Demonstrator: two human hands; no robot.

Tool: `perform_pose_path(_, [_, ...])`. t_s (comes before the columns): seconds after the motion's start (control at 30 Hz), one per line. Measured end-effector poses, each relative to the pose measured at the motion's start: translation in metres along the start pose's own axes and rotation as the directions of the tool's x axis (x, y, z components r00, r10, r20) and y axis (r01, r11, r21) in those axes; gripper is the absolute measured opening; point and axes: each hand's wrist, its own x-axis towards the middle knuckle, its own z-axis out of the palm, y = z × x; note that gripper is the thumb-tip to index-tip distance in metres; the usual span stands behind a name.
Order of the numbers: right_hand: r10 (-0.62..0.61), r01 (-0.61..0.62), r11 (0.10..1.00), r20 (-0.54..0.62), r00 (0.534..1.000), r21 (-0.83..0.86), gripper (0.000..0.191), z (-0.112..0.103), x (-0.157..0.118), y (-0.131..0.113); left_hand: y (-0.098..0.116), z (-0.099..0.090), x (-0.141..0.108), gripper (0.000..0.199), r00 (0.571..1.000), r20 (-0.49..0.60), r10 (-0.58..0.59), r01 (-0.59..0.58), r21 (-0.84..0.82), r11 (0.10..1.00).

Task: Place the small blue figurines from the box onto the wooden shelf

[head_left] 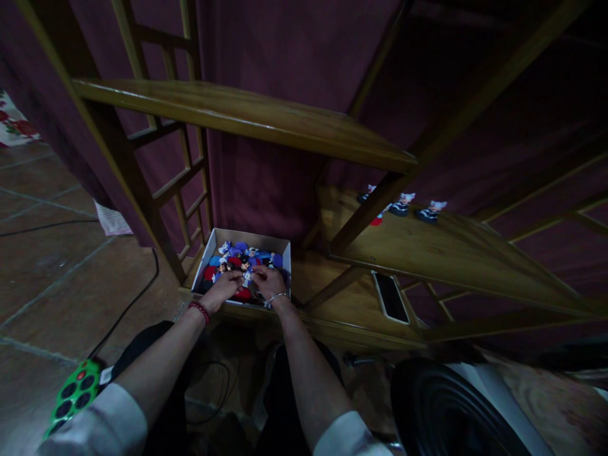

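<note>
1. Right at my fingertips, a small white-and-blue figurine (247, 277), sitting between both hands, low inside the box!
2. My left hand (228, 286) comes in with fingers bent and bunched at one side of it; my right hand (268, 282) curls in from the other. The gaps look narrow, but whether either set of fingers grips it, I cannot tell; too small and dim.
3. All around and beyond my fingers, more figurines (241, 247) crowd together, blue, red and black, walled in by the white box (205, 258).
4. Under that box, the lower shelf (304, 269), running off right of my fingers to a white-edged dark device (390, 297).
5. Farther right and higher, a wooden shelf (437, 250) carries a group of dark-skirted figurines (403, 204), well apart from my fingers.
6. Straight past my fingers hangs a purple curtain (266, 174); nearer me, down to the left, a green power strip (76, 391) lies on the floor (52, 272).
</note>
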Motion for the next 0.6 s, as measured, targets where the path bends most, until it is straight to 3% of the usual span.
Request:
perform_pose_path(0.13, [0.004, -0.004, 0.998, 0.012, 1.000, -0.067, 0.023, 0.000, -0.002, -0.003, -0.001, 0.001, 0.000, 0.019, 0.994, 0.042, 0.097, -0.102, 0.155, 0.983])
perform_pose_path(0.23, [0.027, -0.021, 0.991, 0.044, 0.999, -0.132, 0.025, -0.005, -0.003, -0.005, -0.001, 0.001, 0.000, 0.019, 0.989, 0.044, 0.142, -0.148, 0.368, 0.918])
perform_pose_path(0.4, [0.053, -0.039, 0.935, 0.031, 0.998, -0.353, 0.023, -0.020, -0.006, -0.007, 0.001, 0.001, -0.002, 0.018, 0.988, 0.015, 0.152, -0.125, 0.647, 0.752])
perform_pose_path(0.6, [0.152, -0.095, 0.876, 0.082, 0.985, -0.474, 0.015, -0.033, -0.012, -0.003, -0.002, 0.004, 0.000, 0.023, 0.988, 0.011, 0.155, -0.109, 0.761, 0.639])
